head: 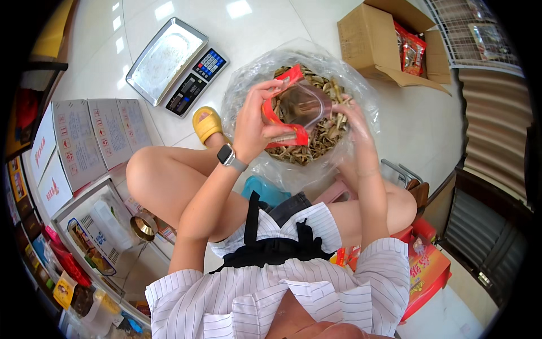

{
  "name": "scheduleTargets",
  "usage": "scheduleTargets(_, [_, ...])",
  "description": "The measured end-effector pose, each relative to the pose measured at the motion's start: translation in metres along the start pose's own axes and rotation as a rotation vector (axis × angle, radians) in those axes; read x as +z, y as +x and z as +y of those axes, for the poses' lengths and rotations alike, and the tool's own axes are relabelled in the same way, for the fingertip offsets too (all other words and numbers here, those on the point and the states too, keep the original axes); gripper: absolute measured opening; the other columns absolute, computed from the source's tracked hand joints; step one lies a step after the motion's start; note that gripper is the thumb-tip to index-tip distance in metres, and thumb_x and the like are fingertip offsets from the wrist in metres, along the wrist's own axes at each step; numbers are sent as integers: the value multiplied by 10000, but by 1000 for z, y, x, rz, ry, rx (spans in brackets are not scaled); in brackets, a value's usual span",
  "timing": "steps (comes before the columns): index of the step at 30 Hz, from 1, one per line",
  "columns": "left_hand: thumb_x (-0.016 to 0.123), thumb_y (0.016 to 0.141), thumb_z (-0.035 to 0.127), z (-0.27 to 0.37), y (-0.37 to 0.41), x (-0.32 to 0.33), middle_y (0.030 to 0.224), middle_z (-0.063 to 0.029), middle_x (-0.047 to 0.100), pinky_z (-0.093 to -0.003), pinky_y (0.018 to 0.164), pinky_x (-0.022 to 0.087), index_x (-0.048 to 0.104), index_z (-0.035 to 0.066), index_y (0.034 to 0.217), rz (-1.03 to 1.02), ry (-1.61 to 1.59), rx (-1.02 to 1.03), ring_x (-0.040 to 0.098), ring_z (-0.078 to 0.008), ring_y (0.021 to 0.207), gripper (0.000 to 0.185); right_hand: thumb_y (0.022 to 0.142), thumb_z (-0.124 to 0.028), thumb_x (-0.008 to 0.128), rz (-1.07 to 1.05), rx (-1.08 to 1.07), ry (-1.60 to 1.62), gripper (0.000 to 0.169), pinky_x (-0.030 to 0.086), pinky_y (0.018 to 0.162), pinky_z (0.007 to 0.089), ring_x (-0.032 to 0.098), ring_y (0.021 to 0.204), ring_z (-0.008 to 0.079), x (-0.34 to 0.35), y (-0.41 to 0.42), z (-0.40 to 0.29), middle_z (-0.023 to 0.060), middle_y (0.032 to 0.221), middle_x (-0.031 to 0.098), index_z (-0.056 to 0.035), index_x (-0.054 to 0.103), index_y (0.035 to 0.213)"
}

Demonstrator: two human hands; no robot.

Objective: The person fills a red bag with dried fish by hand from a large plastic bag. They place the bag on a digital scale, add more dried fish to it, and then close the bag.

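A large clear plastic sack [237, 89] lies open on the floor between my legs, full of small dried fish [324, 142], as they appear. Over it, my left hand [253, 116] grips the rim of a red-edged clear pouch [301, 137] and spreads its mouth. My right hand [353, 114] is at the pouch's right side, above the sack, with several dried pieces at its fingers. How much of them lies in its grasp is partly hidden. The inside of the pouch shows brownish through the film.
A digital scale with a metal tray [167, 63] stands at the upper left. An open cardboard box [366, 42] holding red packets [411, 51] is at the upper right. White cartons [76, 144] and a wire-edged rack [84, 201] stand left. Near my lap are a blue basin [262, 190] and a pink stool [336, 192].
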State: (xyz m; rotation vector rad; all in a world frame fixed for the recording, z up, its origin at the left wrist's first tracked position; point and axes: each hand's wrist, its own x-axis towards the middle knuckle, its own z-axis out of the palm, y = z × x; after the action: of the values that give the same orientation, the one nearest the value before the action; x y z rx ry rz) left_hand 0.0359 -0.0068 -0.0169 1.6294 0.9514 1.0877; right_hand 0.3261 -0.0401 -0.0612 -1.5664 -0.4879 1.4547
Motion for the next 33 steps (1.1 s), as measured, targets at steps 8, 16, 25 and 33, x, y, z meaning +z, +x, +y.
scheduleTargets(8, [904, 627, 253, 4, -7, 17, 1350, -128, 553, -400, 1000, 467, 517, 43, 1164, -85, 55, 53, 552, -342, 1234, 694, 843, -31, 651, -139, -409, 363, 422, 606, 629, 371, 678, 793, 270, 46, -98, -110, 138, 1000, 598, -58, 475, 1226])
scheduleTargets(16, [897, 639, 294, 20, -13, 30, 1342, -128, 567, -413, 968, 480, 513, 49, 1145, -165, 121, 135, 580, -356, 1187, 681, 817, 91, 698, -7, -725, 295, 451, 594, 763, 362, 673, 859, 229, 96, -105, -66, 106, 1077, 595, -19, 477, 1195])
scheduleTargets(25, [881, 672, 314, 21, -9, 38, 1264, -106, 613, -416, 875, 516, 523, 41, 1075, -170, 210, 111, 621, -338, 1102, 604, 760, 97, 742, 125, -925, 0, 410, 528, 848, 298, 630, 945, 140, 69, -105, -26, 78, 1037, 640, -48, 552, 1094])
scheduleTargets(33, [869, 698, 315, 27, -8, 39, 1268, -123, 606, -410, 861, 524, 534, 30, 1077, -196, 261, 78, 621, -347, 1094, 580, 752, 98, 696, -61, -678, -344, 459, 474, 983, 308, 598, 1071, 145, 59, -115, -48, 55, 1123, 626, -33, 571, 1174])
